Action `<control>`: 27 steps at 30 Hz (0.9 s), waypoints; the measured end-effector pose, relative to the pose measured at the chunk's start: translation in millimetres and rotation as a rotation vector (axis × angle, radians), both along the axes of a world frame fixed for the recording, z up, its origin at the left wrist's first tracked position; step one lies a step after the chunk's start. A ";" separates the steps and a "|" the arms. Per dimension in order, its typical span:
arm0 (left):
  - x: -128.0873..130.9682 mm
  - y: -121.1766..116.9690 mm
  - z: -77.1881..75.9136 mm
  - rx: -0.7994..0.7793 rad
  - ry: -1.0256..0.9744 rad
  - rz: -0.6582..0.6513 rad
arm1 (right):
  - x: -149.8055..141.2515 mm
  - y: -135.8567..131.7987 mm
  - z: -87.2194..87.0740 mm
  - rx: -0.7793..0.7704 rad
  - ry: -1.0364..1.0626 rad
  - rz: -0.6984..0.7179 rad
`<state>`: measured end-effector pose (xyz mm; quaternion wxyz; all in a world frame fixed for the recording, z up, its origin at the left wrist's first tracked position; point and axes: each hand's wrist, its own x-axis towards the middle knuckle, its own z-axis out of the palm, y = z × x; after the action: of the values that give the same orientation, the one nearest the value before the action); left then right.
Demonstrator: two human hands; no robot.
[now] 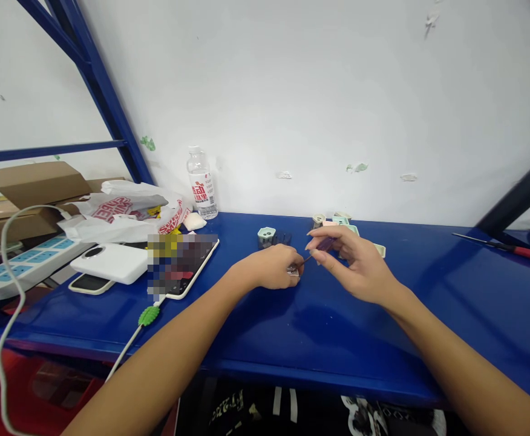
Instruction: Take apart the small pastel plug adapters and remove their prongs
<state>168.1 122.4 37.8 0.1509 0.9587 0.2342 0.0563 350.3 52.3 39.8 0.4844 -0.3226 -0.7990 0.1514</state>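
My left hand (276, 266) is closed around a small piece (293, 272) with a shiny, pale face. Most of it is hidden by the fingers. Close beside it, my right hand (358, 263) pinches a thin dark stick (308, 259) between thumb and fingertips. The stick slants down to the left hand's fingers. Just behind the left hand stands what looks like a pencil sharpener (266, 233), with a mint-green top with holes and a dark see-through body. More small parts lie behind the right hand: a cream round-topped one (319, 219) and pale green pieces (340, 221), partly covered.
A blue table (265, 339) stands against a white wall. At left are a phone (196, 266) on a cable, a white power bank (111, 262), a power strip (33, 263), a plastic bag (124, 209) and a water bottle (202, 184). A red-handled screwdriver (514, 249) lies at right.
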 end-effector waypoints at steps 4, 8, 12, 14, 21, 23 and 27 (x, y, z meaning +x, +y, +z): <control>0.1 0.9 -1.9 -0.008 0.017 0.008 | 0.5 -2.8 2.1 -0.038 -0.029 0.030; 1.2 1.4 -4.6 -0.010 -0.003 -0.001 | -1.8 0.3 -1.1 0.050 -0.061 -0.006; 2.9 1.9 -6.9 0.009 0.002 -0.024 | -8.1 2.4 -4.4 0.248 -0.053 -0.156; 3.4 1.3 -6.4 0.000 0.007 -0.016 | -10.6 1.0 -4.5 0.296 -0.054 -0.202; 3.5 0.8 -6.3 -0.058 -0.009 0.021 | -11.2 -1.8 -5.1 0.162 -0.047 -0.138; 3.4 1.9 -7.8 -0.049 -0.013 0.008 | -10.8 -0.2 -4.8 0.235 -0.041 -0.148; 2.6 2.3 -7.3 -0.088 -0.010 -0.002 | -9.9 -1.1 -0.5 0.247 -0.073 -0.186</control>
<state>170.7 124.7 30.5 0.1942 0.9511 0.2349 0.0506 340.4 51.2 39.4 0.5029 -0.3385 -0.7953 -0.0055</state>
